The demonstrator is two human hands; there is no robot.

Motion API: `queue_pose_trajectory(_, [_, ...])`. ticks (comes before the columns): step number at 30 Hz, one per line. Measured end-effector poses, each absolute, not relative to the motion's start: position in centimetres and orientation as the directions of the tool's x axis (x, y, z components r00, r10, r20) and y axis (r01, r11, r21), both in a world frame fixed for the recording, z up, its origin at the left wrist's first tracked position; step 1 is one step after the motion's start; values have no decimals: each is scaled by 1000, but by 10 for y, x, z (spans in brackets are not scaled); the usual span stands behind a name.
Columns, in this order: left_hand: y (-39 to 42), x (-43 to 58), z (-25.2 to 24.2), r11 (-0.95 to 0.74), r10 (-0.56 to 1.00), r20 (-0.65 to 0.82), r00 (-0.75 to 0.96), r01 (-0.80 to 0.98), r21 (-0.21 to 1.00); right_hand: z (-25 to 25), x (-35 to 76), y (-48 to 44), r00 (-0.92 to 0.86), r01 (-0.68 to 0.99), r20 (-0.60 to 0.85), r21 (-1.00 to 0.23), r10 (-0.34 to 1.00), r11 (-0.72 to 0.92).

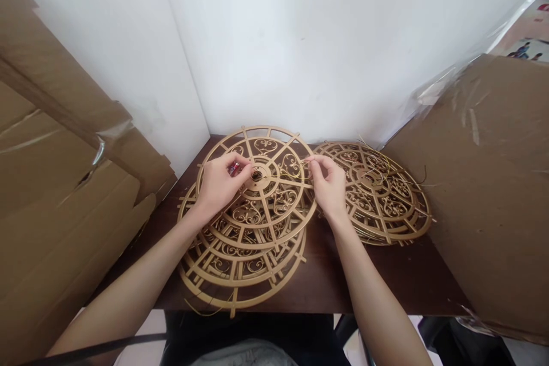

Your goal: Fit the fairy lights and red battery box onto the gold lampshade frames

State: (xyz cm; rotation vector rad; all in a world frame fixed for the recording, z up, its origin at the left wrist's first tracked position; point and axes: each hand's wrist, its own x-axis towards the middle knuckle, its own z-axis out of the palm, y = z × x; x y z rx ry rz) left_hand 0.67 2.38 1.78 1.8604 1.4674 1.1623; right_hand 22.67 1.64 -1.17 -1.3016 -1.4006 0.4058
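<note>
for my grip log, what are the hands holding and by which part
The right hand pinches a thin yellow wire away from the disc hub. The left hand curls around something small and red; its exact hold is unclear.

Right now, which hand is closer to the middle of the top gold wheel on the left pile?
Left. The left hand is right by the middle of the gold wheel; the right hand is at its right edge.

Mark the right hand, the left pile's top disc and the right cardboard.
Right hand (330,186): head view, middle of its back.
Top disc (264,184): head view, its flat hub.
Cardboard (493,194): head view, its flat face.
</note>
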Motion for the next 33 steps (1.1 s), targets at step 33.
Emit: queue_pose_trajectory(33, [29, 4, 20, -426, 900, 327, 287, 737, 525, -14, 228, 17, 218, 479, 451, -822, 866, 307])
